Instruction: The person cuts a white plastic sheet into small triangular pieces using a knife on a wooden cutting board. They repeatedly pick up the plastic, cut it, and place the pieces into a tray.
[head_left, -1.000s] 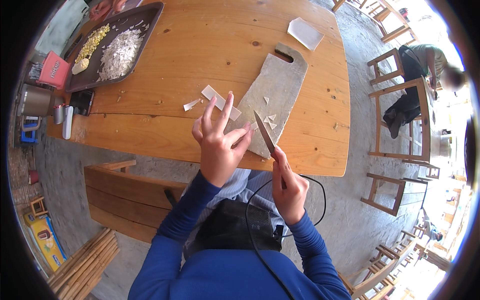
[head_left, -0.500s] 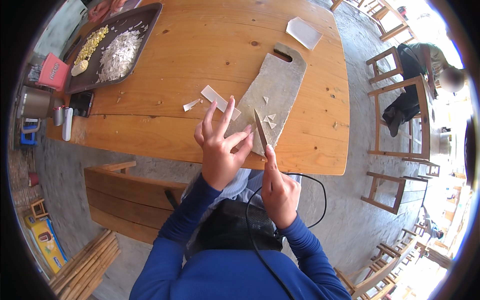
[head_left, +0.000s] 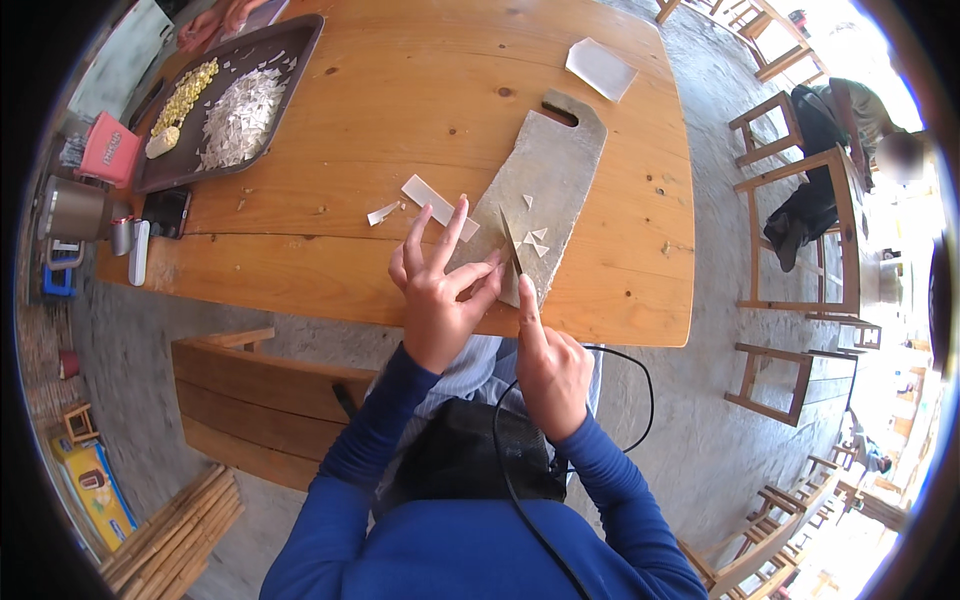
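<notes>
My right hand (head_left: 553,368) is closed round a knife (head_left: 512,243), its index finger stretched along the blade's back. The blade stands over the worn grey cutting board (head_left: 560,150), close to my left fingertips. With thumb and index finger pinched at the board's near left part, my left hand (head_left: 438,305) raises its other fingers; what lies in the pinch is too small to make out. Several small white triangles (head_left: 538,247) lie right of the blade. Beyond my left fingers a flat white strip (head_left: 424,191) touches the board's left side, with a small scrap (head_left: 379,214) beside it.
A dark tray (head_left: 312,45) at the far left bears a heap of white chips (head_left: 243,112) and yellow pieces (head_left: 186,95). Another person's hands (head_left: 215,22) are behind it. A phone (head_left: 167,211), a pink box (head_left: 108,150) and a white sheet (head_left: 601,70) also rest on the table.
My right hand and the knife have shifted slightly left, bringing the blade nearer my left fingertips. My left hand keeps its pinch in nearly the same place.
</notes>
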